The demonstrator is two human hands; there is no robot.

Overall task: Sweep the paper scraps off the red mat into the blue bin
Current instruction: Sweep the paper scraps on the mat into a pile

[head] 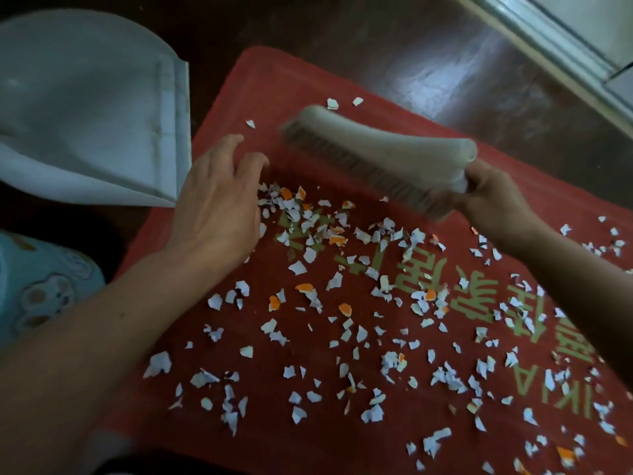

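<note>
Left forearm enters from lower left. Head view, single frame.

Left hand [219, 200]: palm down, fingers spread and loose, holding nothing. It sits over the left part of the red mat [274, 80], fingertips at the near-left edge of the densest scrap cluster.

Right hand [493, 197]: fingers curled round the handle end of a beige hand brush [373, 149]. Brush lies diagonally between the two hands, bristles facing down and toward the scraps. Brush is motion-blurred, so contact between bristles and mat cannot be confirmed.

Paper scraps [298, 267]: all on the mat, spread from between the hands down to the near and right edges. Too many to count, well over a hundred; mostly white, a few orange. Three lie beyond the brush.

Pale blue dustpan-shaped bin [85, 114]: one, on the dark floor [411, 46], its open lip just beside the mat's left edge, near the left hand.

Counts: hands 2, brush 1, mat 1, bin 1.

Blue patterned fabric [41, 286] at far left.
</note>
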